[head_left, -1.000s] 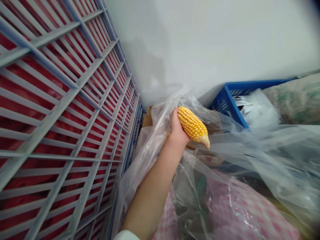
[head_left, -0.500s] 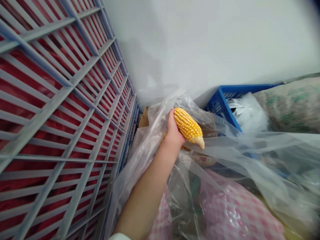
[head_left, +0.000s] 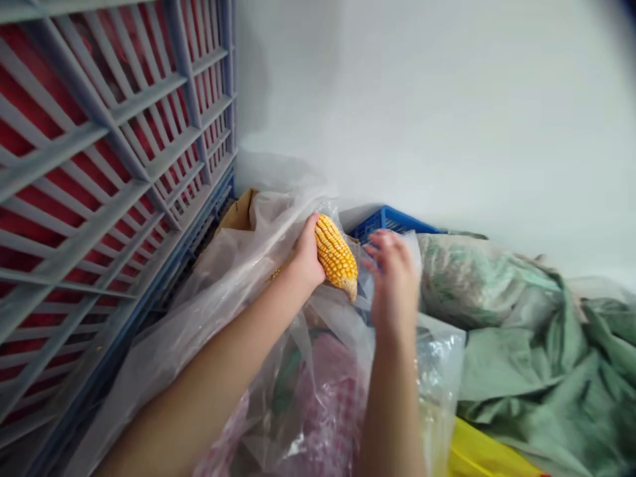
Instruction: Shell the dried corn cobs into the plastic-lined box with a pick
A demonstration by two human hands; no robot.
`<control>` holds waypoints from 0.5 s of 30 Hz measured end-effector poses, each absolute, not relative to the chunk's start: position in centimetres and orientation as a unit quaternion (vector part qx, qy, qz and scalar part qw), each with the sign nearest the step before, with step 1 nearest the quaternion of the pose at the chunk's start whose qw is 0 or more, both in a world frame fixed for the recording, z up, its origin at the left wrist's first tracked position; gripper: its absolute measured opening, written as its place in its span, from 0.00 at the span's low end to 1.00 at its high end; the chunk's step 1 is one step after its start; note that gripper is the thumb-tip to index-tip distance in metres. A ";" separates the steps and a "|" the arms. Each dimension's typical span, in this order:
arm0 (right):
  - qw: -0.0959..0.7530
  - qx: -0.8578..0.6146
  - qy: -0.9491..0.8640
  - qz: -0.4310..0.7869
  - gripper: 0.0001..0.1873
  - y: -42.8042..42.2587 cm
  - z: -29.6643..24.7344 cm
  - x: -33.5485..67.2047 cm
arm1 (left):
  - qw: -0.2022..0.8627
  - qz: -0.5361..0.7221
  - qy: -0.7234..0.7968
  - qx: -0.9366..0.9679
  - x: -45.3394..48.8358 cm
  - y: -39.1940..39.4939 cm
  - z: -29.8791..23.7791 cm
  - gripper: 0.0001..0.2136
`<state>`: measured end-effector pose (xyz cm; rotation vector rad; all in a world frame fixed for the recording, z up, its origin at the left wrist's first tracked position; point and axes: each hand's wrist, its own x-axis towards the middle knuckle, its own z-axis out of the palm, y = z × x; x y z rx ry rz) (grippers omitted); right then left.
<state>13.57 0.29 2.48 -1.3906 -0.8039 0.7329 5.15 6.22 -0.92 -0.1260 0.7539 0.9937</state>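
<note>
A yellow ear of corn [head_left: 336,253] is gripped in my left hand [head_left: 308,253], its pale pointed end tilted down to the right. Beside it, a short gap to the right, is my right hand [head_left: 395,278], raised with its fingers apart and a little blurred; it holds nothing. Beneath both arms spreads a clear plastic bag [head_left: 218,291]. Through the plastic, pink checked cloth [head_left: 330,397] shows below. A few more corn kernels peek out behind my left wrist, mostly hidden.
At the left stands a tall greyish slatted crate [head_left: 144,172] with red material inside. A cardboard box [head_left: 238,213] sits near the white wall [head_left: 437,119]. Right of centre are a blue crate [head_left: 385,218], a stained sack [head_left: 477,278], green cloth [head_left: 531,371] and something yellow [head_left: 484,454].
My right hand has come into view beside the corn. My left hand still grips the ear. The view has turned rightward, showing more of the sack and the green cloth.
</note>
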 end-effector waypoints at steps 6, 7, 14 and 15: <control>0.586 -0.566 -0.346 0.465 0.21 0.6 -6.6 10.9 | 0.814 0.480 0.324 -0.052 4.1 6.3 -0.1 0.14; 0.586 -0.559 -0.338 0.479 0.22 0.6 -6.8 10.4 | 0.815 0.481 0.320 -0.049 3.9 6.4 -0.1 0.14; 0.558 -0.545 -0.345 0.522 0.18 1.0 -4.4 9.6 | 0.820 0.486 0.299 -0.033 2.5 7.1 -0.9 0.16; 0.550 -0.545 -0.346 0.530 0.18 1.0 -4.0 9.7 | 0.819 0.493 0.293 -0.034 2.4 7.1 -0.9 0.16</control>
